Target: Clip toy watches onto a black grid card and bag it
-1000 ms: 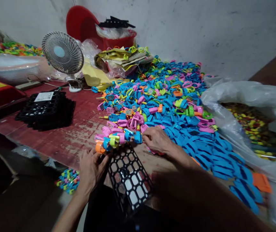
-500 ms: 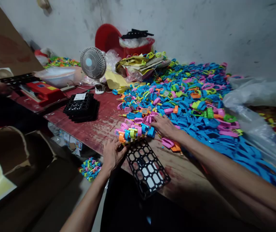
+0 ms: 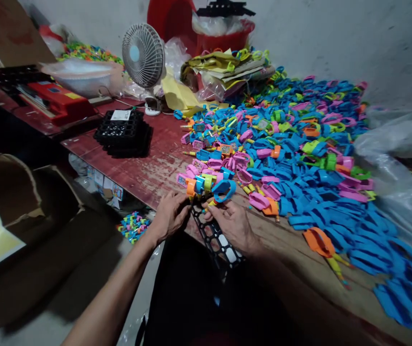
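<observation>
A black plastic grid tray [image 3: 213, 235] lies tilted at the table's front edge, with orange, blue and yellow-green plastic loop pieces [image 3: 199, 184] standing in its far end. My left hand [image 3: 170, 216] is closed on the tray's left edge near that end, its fingertips beside the orange piece. My right hand [image 3: 235, 226] is over the tray, thumb and fingers pinching a blue toy watch [image 3: 224, 191] by its yellow stem. The hand hides part of the grid. Just beyond, pink toy watches [image 3: 240, 162] lie on the table.
A large heap of colourful toy watches [image 3: 296, 144] covers the right side. Stacked black trays [image 3: 123, 134] and a fan [image 3: 143, 56] stand to the left. A red device [image 3: 56, 102] is farther left, and an open cardboard box [image 3: 7, 192] sits below the table.
My right hand has come back from the heap to the tray, now with a blue toy watch. My left hand stays at the tray. The camera view has tilted down.
</observation>
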`<state>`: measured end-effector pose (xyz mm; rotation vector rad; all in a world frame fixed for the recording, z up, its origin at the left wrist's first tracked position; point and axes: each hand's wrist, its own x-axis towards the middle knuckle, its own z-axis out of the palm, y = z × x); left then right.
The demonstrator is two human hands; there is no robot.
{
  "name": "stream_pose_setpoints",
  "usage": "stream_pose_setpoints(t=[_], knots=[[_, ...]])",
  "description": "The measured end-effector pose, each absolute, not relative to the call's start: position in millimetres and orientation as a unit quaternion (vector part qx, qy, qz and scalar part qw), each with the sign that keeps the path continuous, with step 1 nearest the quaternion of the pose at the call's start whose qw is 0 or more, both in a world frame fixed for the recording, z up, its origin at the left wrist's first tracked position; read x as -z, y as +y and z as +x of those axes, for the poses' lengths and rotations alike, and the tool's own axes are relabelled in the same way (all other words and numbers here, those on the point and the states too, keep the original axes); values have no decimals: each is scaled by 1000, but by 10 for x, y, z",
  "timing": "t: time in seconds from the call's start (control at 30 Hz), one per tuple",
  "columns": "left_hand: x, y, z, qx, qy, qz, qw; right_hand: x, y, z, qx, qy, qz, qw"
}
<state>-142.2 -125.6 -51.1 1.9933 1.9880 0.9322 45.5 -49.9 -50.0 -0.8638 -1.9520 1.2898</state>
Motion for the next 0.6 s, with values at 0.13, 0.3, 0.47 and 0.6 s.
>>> stream_pose_setpoints(t=[0.13, 0.3, 0.47, 0.6], knots=[[580, -1227, -1411, -321, 671, 663, 86, 545, -491, 362, -405, -789, -337, 317], [619, -1230, -1385, -327, 676, 656, 81, 519, -546, 374, -270, -837, -308, 362], [477, -1331, -1411, -424, 635, 619, 184, 494, -592, 335, -202, -862, -233, 402], [202, -1346, -1360, -543, 519, 578, 318, 457, -587, 302, -200, -876, -235, 371]])
